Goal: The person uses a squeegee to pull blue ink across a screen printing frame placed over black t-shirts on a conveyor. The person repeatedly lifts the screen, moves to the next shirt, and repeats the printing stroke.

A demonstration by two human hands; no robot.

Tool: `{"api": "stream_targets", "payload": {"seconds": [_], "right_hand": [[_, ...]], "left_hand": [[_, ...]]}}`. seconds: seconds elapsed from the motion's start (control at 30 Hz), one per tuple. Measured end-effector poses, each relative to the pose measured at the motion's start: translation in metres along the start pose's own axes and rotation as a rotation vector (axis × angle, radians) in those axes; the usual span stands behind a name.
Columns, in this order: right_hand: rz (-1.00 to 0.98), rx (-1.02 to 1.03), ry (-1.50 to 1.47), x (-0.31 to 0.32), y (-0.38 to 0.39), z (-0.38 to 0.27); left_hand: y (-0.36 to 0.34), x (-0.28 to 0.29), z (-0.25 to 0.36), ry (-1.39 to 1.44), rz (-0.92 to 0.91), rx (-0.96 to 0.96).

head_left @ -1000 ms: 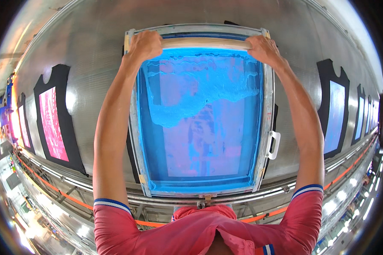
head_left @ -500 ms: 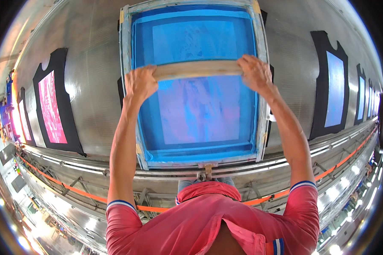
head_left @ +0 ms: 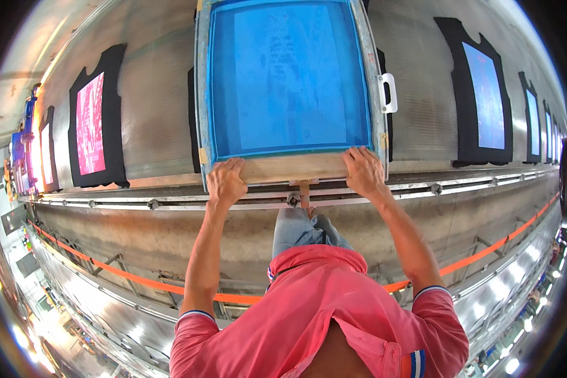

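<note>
Both hands are gripping a wooden squeegee (head_left: pixel 294 168): the left hand (head_left: pixel 225 183) is clasping its left end with fingers curled over the top edge, and the right hand (head_left: pixel 363 171) is clasping its right end in the same manner. The squeegee is lying crosswise at the near edge of a printing screen (head_left: pixel 288 79), touching the blue mesh just inside the lower bar of the metal frame (head_left: pixel 201 94). The screen is resting flat on a long metallic table (head_left: pixel 151 120), over a dark garment (head_left: pixel 193 120) whose edges are showing just beside the frame on both sides (the covered part cannot be seen). A white handle (head_left: pixel 389 93) is projecting from the right side of the frame.

To the left, a black shirt with a pink print (head_left: pixel 94 123) is lying on the table, well apart from the screen; to the right, a black shirt with a blue print (head_left: pixel 479 94) is lying likewise, with further printed shirts receding toward both rims. A metal rail (head_left: pixel 170 203) is running along the near edge of the table, and an orange strap (head_left: pixel 138 280) is stretching below it. The person is wearing a pink collared shirt (head_left: pixel 321 309).
</note>
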State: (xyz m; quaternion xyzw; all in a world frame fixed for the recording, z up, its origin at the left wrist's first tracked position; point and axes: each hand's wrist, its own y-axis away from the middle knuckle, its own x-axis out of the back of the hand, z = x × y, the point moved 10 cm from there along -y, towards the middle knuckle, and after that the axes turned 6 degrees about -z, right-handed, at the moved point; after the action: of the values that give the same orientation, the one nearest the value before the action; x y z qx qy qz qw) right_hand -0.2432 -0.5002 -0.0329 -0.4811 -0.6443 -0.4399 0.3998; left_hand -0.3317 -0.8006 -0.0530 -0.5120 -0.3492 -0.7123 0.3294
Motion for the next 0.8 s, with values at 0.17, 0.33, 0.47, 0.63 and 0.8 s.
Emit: {"api": "stream_targets", "payload": {"seconds": [0.17, 0.33, 0.47, 0.63, 0.8], "right_hand": [[-0.057, -0.024, -0.021, 0.003, 0.006, -0.005], [0.035, 0.05, 0.02, -0.008, -0.001, 0.007], [-0.014, 0.038, 0.046, 0.013, -0.071, 0.04], [0.049, 0.038, 0.142, 0.063, -0.211, 0.098], [0.084, -0.002, 0.207, 0.101, -0.347, 0.165]], "left_hand": [[0.013, 0.002, 0.0, 0.006, -0.084, 0.096], [-0.008, -0.002, -0.009, 0.043, -0.26, 0.113], [-0.084, 0.018, -0.033, 0.022, -0.341, 0.159], [-0.232, 0.056, -0.061, -0.055, -0.254, 0.111], [-0.38, 0.091, -0.093, -0.045, -0.174, 0.122]]}}
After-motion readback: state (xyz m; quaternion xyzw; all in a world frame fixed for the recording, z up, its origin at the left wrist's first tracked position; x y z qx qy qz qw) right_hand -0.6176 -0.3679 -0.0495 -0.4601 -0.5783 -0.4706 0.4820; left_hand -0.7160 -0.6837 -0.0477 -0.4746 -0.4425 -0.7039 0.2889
